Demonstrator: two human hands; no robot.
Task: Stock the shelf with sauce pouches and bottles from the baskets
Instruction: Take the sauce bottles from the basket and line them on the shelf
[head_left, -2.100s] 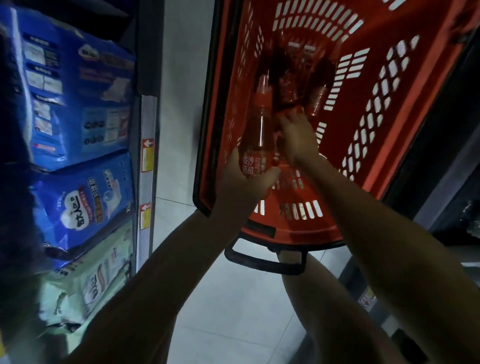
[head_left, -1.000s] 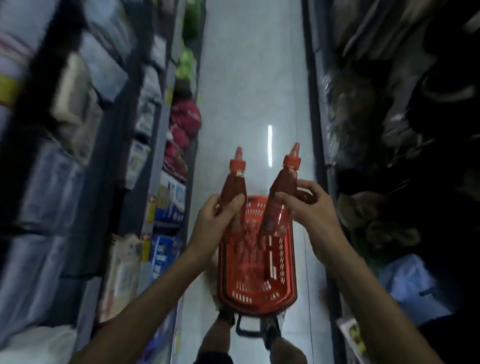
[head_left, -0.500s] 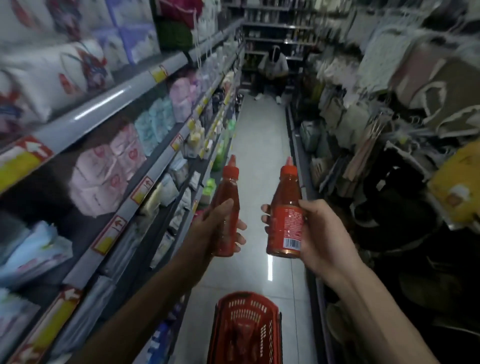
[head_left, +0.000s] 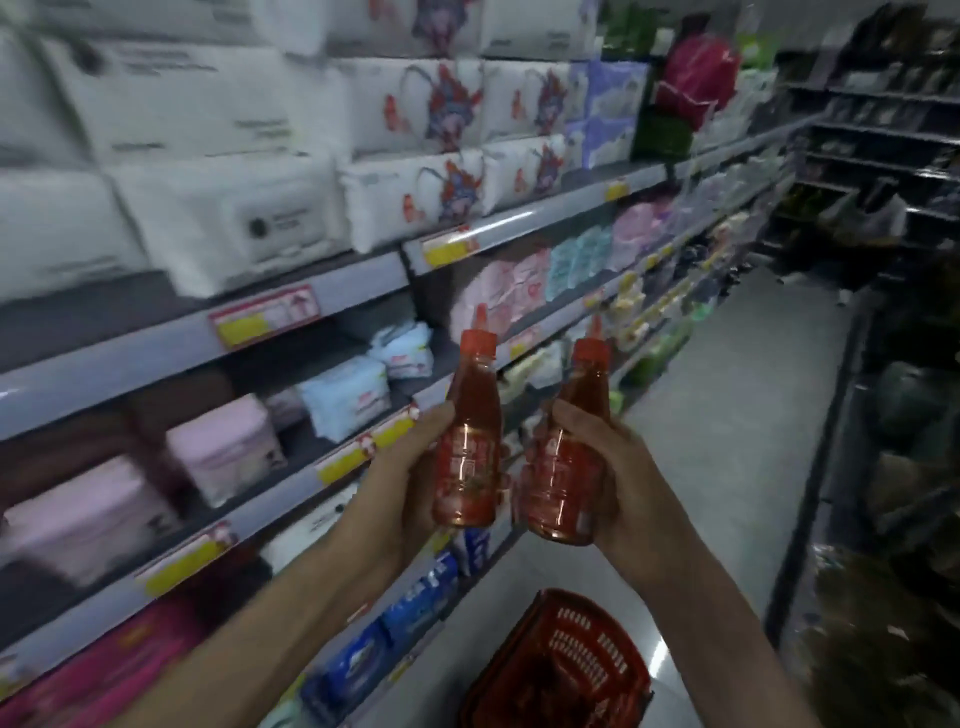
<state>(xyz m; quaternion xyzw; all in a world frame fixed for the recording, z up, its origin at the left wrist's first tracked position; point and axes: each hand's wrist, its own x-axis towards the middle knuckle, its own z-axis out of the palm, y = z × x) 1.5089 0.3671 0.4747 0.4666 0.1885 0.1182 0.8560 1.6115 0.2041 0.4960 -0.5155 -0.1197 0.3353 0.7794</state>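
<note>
Two sauce bottles stand upright before the shelf (head_left: 363, 275); my left hand (head_left: 400, 478) grips the left bottle (head_left: 467, 441), my right hand (head_left: 618, 483) the right bottle (head_left: 571, 457); labels blur beyond reading; the basket (head_left: 561, 665) below is cut off.

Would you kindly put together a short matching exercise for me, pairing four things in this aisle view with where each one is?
Things
1. red basket
2. left bottle
3. mask-print white packs
4. dark blue packs

Places
A. highest shelf in view
B. on the floor, below the hands
C. lowest shelf in view, left of the basket
D. gripped upright in the left hand

Pairs: 1-B, 2-D, 3-A, 4-C.
The right hand grips the right bottle likewise.
</note>
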